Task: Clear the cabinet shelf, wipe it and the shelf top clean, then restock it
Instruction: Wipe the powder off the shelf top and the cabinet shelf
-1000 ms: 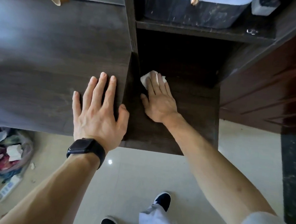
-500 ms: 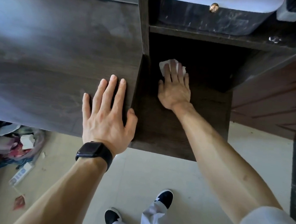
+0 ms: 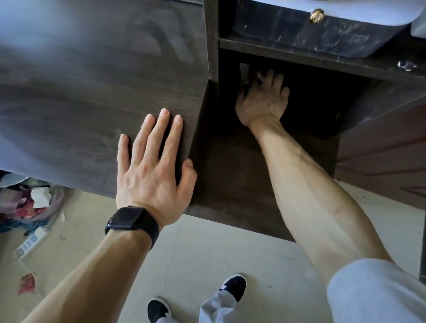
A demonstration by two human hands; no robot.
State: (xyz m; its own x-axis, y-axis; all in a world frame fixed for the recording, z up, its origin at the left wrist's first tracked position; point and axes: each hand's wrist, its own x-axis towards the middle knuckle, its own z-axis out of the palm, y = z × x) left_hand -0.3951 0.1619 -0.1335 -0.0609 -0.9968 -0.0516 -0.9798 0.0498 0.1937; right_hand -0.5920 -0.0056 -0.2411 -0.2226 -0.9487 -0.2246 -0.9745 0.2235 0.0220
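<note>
The dark wooden cabinet's open compartment has a bare shelf floor (image 3: 230,182). My right hand (image 3: 261,102) reaches deep into it at the back left and presses a white tissue (image 3: 245,72) against the surface there; only a corner of the tissue shows past my fingers. My left hand (image 3: 154,172), with a black watch on the wrist, lies flat with fingers spread on the cabinet door (image 3: 87,83), which stands swung out to the left.
A dark drawer front with a brass knob (image 3: 317,16) sits above the compartment. A reddish wooden panel (image 3: 394,152) flanks the right side. On the tiled floor at the left lie a bag of rubbish (image 3: 30,200) and a power strip (image 3: 31,242). My feet stand below.
My right hand has slid the tissue from the middle of the shelf floor further back into the compartment's left rear. The left hand stays flat on the door.
</note>
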